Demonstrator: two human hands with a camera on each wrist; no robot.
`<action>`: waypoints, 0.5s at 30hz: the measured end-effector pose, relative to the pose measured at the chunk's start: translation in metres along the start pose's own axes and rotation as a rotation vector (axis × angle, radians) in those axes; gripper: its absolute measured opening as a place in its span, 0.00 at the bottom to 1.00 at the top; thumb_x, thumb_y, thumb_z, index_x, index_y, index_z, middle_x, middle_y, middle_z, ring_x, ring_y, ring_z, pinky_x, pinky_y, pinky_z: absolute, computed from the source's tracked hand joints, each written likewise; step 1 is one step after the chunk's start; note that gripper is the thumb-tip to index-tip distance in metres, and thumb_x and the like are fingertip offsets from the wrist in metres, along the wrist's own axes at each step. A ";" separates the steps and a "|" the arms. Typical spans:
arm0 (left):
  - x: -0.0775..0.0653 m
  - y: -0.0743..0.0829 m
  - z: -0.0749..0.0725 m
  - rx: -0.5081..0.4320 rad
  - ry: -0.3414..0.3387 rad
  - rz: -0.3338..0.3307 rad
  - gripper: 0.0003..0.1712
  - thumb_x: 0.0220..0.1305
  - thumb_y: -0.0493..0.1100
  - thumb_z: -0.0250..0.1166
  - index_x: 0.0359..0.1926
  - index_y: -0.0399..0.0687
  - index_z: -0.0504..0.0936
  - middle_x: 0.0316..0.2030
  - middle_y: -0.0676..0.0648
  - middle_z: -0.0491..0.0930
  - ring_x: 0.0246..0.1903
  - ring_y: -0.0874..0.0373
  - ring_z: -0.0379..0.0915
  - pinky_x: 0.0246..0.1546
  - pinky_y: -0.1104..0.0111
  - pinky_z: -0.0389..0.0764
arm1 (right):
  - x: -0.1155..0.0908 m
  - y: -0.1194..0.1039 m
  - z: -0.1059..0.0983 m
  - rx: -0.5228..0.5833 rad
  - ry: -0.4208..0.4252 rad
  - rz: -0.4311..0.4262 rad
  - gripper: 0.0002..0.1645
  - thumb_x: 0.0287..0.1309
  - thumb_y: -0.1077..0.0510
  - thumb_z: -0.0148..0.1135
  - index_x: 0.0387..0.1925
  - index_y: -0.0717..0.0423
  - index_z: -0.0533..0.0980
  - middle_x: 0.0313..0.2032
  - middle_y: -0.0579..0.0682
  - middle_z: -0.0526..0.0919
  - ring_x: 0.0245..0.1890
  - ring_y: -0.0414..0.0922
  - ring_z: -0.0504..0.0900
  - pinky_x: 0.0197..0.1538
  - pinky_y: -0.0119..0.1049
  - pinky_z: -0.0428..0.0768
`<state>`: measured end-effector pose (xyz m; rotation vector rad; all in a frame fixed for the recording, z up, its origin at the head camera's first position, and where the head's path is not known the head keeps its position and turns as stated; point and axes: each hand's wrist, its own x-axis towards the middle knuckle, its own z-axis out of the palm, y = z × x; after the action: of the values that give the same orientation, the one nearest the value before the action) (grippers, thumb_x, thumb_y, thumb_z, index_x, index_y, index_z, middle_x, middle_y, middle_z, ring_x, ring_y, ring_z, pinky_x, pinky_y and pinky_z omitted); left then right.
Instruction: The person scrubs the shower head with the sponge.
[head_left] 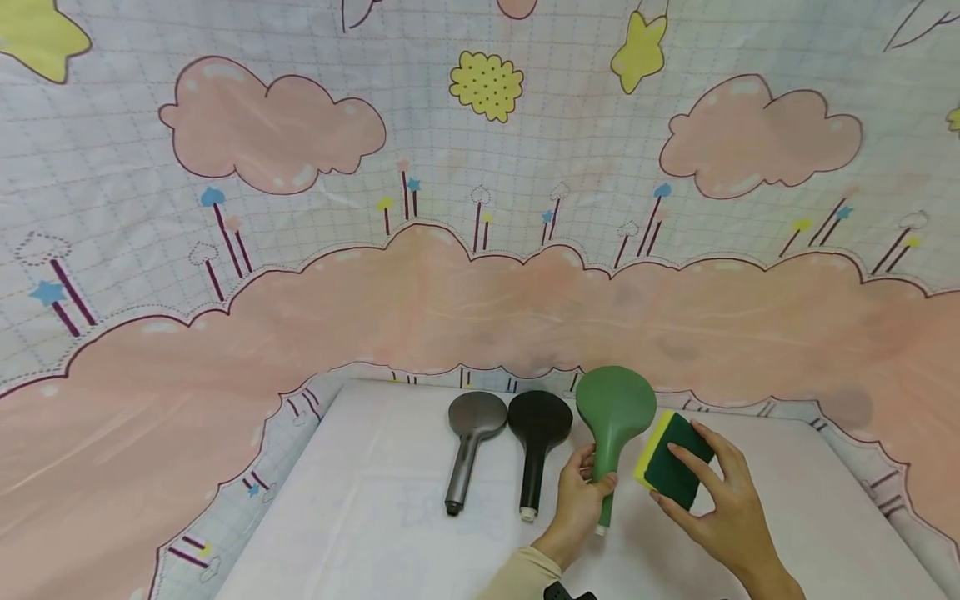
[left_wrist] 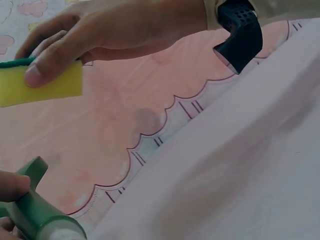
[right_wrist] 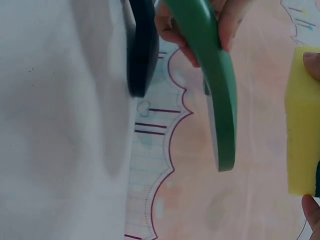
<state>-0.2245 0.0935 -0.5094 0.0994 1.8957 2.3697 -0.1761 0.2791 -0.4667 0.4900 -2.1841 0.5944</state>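
My left hand (head_left: 573, 508) grips the handle of a green shower head (head_left: 617, 404), its round head pointing up and away from me. In the right wrist view the shower head (right_wrist: 220, 90) shows edge-on, lifted off the table. Just to its right, my right hand (head_left: 727, 508) pinches a sponge (head_left: 678, 467) by its edges, with a dark green scouring side and a yellow foam side. The yellow foam (left_wrist: 55, 87) faces the shower head, a small gap apart from it.
A grey shower head (head_left: 477, 417) and a black shower head (head_left: 540, 421) lie side by side on the white table (head_left: 360, 500), left of my hands. Behind the table hangs a patterned cloth (head_left: 525, 308) with pink clouds and yellow stars.
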 end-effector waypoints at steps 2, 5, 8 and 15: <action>0.001 -0.003 0.006 -0.012 0.011 -0.010 0.28 0.58 0.28 0.66 0.60 0.37 0.72 0.47 0.45 0.76 0.43 0.58 0.72 0.44 0.68 0.78 | -0.001 0.003 -0.001 0.000 -0.008 0.012 0.41 0.49 0.26 0.65 0.52 0.51 0.81 0.63 0.64 0.70 0.65 0.47 0.64 0.65 0.12 0.52; 0.005 -0.007 0.014 -0.047 0.031 -0.038 0.27 0.58 0.27 0.65 0.60 0.36 0.71 0.46 0.44 0.74 0.44 0.57 0.72 0.45 0.66 0.79 | -0.003 0.006 -0.003 -0.016 -0.023 0.039 0.39 0.40 0.36 0.78 0.53 0.51 0.81 0.63 0.64 0.70 0.65 0.47 0.63 0.64 0.11 0.51; 0.009 -0.011 0.021 -0.082 0.062 -0.078 0.27 0.57 0.26 0.65 0.58 0.36 0.72 0.45 0.44 0.73 0.43 0.56 0.72 0.46 0.65 0.79 | -0.006 0.008 -0.004 -0.029 -0.023 0.057 0.42 0.28 0.50 0.84 0.53 0.51 0.81 0.63 0.64 0.70 0.66 0.47 0.62 0.64 0.11 0.50; 0.017 -0.024 0.032 -0.124 0.106 -0.141 0.32 0.50 0.22 0.64 0.59 0.35 0.71 0.47 0.42 0.73 0.47 0.52 0.73 0.49 0.60 0.78 | -0.013 0.011 -0.004 -0.015 -0.012 0.072 0.45 0.22 0.56 0.84 0.53 0.51 0.81 0.65 0.64 0.69 0.67 0.45 0.61 0.63 0.11 0.51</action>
<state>-0.2364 0.1318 -0.5261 -0.1675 1.7293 2.4320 -0.1712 0.2923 -0.4773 0.4091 -2.2242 0.6142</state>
